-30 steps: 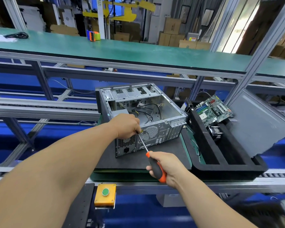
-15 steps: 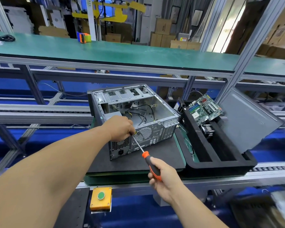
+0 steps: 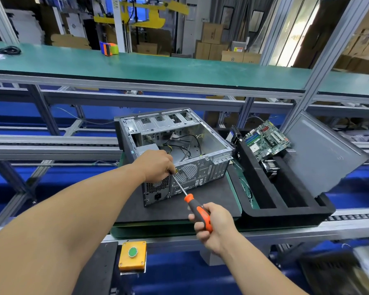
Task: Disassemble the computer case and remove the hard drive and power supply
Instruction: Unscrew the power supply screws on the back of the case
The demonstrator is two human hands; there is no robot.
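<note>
**Screwdriver at the rear panel of an opened case**

Left hand (image 3: pixel 157 166), fingers curled, pinches the screwdriver (image 3: pixel 191 202) shaft at the rear of the computer case (image 3: pixel 202 173), which lies open on a dark mat (image 3: pixel 213 201). Right hand (image 3: pixel 215 226) grips the orange handle. Motherboard (image 3: pixel 266 140) leans in the black tray (image 3: pixel 285 211), right.

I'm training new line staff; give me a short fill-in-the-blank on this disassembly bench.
1. The right hand holds a screwdriver with a black and ____ handle.
2. The left hand rests at the rear of the open computer ____.
3. The motherboard leans in the ____ tray.
4. The yellow box carries a ____ button.

Missing: orange; case; black; green
</note>
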